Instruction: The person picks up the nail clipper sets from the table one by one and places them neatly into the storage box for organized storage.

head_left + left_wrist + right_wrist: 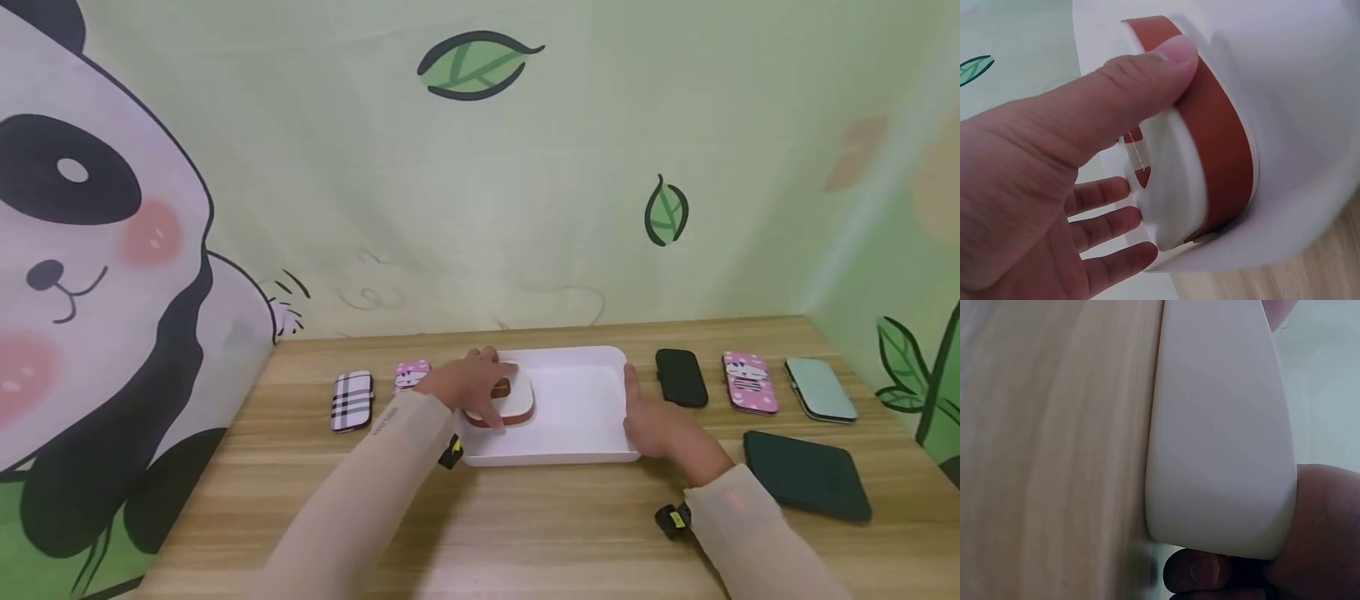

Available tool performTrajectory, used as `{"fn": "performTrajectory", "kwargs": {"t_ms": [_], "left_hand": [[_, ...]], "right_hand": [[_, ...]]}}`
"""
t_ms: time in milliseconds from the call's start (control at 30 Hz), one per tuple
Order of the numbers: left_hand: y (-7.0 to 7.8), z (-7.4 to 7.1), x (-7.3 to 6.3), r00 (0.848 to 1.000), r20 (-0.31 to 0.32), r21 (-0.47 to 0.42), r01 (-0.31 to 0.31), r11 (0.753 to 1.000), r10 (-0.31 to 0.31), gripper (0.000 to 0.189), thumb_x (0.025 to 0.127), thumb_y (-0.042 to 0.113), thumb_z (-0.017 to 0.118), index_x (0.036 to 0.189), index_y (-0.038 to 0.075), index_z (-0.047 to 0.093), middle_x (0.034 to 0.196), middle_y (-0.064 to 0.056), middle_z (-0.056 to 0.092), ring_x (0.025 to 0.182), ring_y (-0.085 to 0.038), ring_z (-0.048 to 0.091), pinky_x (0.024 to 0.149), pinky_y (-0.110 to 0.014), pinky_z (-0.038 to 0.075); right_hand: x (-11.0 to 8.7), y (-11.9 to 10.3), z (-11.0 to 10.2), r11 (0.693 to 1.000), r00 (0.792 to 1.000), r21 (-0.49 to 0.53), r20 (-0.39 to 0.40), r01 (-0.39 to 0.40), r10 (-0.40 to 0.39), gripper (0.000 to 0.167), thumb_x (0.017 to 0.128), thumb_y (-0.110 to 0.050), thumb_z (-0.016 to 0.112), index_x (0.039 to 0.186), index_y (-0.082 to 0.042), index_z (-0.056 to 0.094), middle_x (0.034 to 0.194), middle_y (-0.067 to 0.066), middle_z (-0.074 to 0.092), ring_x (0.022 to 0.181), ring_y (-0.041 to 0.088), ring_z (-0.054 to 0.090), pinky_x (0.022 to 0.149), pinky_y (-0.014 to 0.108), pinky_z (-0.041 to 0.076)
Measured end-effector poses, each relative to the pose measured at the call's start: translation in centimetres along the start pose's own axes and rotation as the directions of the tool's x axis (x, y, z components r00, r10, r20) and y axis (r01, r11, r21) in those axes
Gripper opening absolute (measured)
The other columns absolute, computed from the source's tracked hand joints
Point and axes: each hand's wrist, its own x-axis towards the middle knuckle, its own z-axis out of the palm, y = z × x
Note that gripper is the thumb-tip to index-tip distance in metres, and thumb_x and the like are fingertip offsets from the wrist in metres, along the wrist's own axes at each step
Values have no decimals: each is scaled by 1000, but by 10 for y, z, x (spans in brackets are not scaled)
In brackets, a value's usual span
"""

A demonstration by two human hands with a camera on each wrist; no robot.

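A white rectangular tray lies on the table, and a small white case with a brown side band sits at its left end. My left hand grips this case from above. In the left wrist view the thumb presses on the brown band, while other fingertips touch the far white side near a brown strap. My right hand holds the tray's right end. Seen from the right wrist, the hand wraps the corner of the tray wall, with a fingertip curled below it.
Left of the tray lie a plaid case and a pink patterned case, partly behind my left arm. To the right are a black case, another pink case, a mint case and a dark green flat item.
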Motion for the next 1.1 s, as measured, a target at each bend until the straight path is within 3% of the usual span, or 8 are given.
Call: {"fn": "performTrajectory", "kwargs": {"t_ms": [167, 367, 633, 867, 1100], "left_hand": [[2, 0, 0, 1000, -11, -9, -18, 1000, 18, 90, 74, 44, 87, 151, 34, 43, 143, -2, 40, 120, -22, 43, 92, -42, 49], [1, 3, 0, 1000, -14, -6, 3, 1000, -3, 87, 75, 43, 86, 150, 35, 43, 146, -1, 39, 121, -22, 45, 94, -43, 48], [-7, 8, 0, 1000, -24, -42, -20, 999, 19, 81, 75, 45, 85, 147, 35, 48, 143, -1, 43, 121, -22, 45, 97, -45, 48], [-17, 2, -4, 992, -108, -35, -69, 997, 65, 71, 81, 42, 80, 145, 31, 52, 134, 0, 53, 112, -19, 53, 96, -39, 49], [-33, -1, -8, 973, -201, 37, -105, 994, 110, 61, 90, 49, 67, 145, 28, 52, 141, 2, 55, 123, -19, 55, 106, -41, 45]], "right_hand": [[-2, 0, -1, 1000, 1000, 10, 10, -20, 20, 81, 103, -19, 41, 157, -3, -18, 61, 5, 49, 47, 17, 40, 47, 30, 33], [-1, 2, 1, 1000, 1000, 27, 12, -6, 6, 81, 102, -18, 39, 157, -3, -19, 62, 5, 49, 47, 16, 39, 47, 29, 33], [0, 1, 4, 1000, 1000, 23, 14, 2, -2, 81, 102, -18, 39, 156, -3, -19, 60, 3, 49, 46, 15, 39, 46, 28, 32], [-4, -3, 1, 1000, 1000, 12, 15, 4, -4, 81, 102, -19, 40, 156, -1, -18, 60, 4, 50, 47, 16, 40, 47, 29, 33], [-2, -1, 1, 999, 999, -3, -13, 40, -40, 81, 103, -18, 41, 156, 2, -17, 62, 5, 51, 48, 17, 44, 48, 31, 36]]}}
